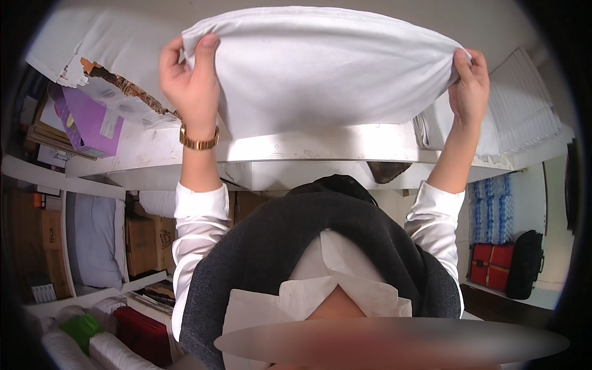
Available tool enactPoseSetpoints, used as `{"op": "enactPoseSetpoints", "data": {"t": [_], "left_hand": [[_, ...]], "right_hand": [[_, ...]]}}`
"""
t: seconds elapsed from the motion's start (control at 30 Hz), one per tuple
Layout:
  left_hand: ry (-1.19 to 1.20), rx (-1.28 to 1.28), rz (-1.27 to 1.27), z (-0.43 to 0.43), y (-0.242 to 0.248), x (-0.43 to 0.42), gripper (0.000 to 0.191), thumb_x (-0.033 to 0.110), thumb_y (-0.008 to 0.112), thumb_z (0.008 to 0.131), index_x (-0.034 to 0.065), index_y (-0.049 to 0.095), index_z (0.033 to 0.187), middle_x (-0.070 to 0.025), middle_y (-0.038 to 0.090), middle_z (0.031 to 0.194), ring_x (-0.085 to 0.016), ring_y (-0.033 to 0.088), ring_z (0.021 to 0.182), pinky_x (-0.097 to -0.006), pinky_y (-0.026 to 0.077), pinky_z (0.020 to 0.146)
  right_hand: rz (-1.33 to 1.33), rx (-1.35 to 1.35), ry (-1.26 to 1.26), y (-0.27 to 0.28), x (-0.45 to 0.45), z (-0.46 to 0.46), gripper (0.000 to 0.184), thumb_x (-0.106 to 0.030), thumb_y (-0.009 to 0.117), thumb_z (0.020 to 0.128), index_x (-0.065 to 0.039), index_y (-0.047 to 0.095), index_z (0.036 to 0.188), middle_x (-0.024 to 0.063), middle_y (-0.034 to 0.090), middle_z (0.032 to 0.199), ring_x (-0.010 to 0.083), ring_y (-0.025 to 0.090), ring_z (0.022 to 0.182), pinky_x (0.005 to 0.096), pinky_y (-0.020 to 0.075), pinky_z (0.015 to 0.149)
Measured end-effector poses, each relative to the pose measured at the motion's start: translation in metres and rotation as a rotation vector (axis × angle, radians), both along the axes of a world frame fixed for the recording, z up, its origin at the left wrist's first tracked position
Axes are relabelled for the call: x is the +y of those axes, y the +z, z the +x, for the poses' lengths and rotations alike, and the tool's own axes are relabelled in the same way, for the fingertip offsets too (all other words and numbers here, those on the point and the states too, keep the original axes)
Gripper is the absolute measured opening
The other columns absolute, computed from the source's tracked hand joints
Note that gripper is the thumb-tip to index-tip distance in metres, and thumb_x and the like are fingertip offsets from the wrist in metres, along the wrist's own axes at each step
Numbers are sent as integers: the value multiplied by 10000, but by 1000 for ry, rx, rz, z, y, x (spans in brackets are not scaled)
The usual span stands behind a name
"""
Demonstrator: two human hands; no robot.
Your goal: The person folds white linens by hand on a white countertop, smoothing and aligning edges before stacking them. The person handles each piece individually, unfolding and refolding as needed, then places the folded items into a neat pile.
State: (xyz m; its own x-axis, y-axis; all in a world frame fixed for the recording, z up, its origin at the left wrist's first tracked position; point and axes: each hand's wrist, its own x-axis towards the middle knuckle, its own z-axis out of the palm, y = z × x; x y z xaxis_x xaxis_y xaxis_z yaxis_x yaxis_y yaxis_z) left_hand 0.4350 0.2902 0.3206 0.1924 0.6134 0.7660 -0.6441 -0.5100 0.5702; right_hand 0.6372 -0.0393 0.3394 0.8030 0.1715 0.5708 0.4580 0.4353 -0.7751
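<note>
A white cloth point(323, 69) is stretched wide between my two hands above a white counter point(296, 147). My left hand point(194, 83) pinches its left corner between thumb and fingers; a gold-coloured watch point(200, 137) circles that wrist. At the opposite end, my right hand point(469, 85) grips the right corner, where creases gather. The cloth's upper edge bows away from me, and its lower part hangs close to the counter; whether it touches cannot be told. Beside my right forearm lies a stack of folded white cloth point(434, 125), partly hidden by the arm.
White pleated or stacked material point(525, 104) lies at the right. A jagged, broken panel edge point(125, 88) shows at the left, near a purple file box point(95, 122). Shelves hold cardboard boxes point(141, 245) and a pillow point(97, 240). Bottle packs point(491, 208) and a black suitcase point(525, 263) stand right.
</note>
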Motion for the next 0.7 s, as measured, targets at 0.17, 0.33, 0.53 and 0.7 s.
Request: {"op": "enactPoseSetpoints", "data": {"t": [0.17, 0.33, 0.53, 0.7], "left_hand": [[427, 676, 119, 57, -32, 45, 416, 329, 717, 777, -31, 599, 949, -184, 656, 943, -289, 629, 841, -356, 472, 782], [303, 1036, 173, 102, -102, 71, 345, 223, 609, 853, 6, 543, 1114, -236, 612, 1062, -373, 583, 994, -412, 459, 837], [356, 1039, 161, 124, -113, 87, 273, 157, 531, 887, 59, 530, 1141, -197, 615, 1073, -353, 583, 993, -422, 457, 833], [387, 1090, 203, 121, -113, 85, 256, 143, 523, 884, 57, 532, 1124, -192, 622, 1035, -342, 589, 969, -419, 462, 811]], "right_hand": [[-781, -210, -667, -44, 54, 55, 282, -255, 612, 857, -18, 549, 997, 159, 618, 820, 276, 579, 733, 367, 463, 713], [-1120, -110, -571, -127, 110, 95, 206, -182, 549, 866, -19, 508, 985, 250, 615, 902, 407, 589, 885, 463, 446, 761], [-1129, -238, -611, -147, 125, 103, 219, -112, 461, 899, -16, 437, 1095, 292, 551, 1023, 450, 586, 897, 494, 472, 773], [-1141, -242, -672, -143, 128, 93, 224, -235, 451, 932, -58, 439, 1068, 252, 558, 988, 448, 579, 852, 525, 455, 734]]}}
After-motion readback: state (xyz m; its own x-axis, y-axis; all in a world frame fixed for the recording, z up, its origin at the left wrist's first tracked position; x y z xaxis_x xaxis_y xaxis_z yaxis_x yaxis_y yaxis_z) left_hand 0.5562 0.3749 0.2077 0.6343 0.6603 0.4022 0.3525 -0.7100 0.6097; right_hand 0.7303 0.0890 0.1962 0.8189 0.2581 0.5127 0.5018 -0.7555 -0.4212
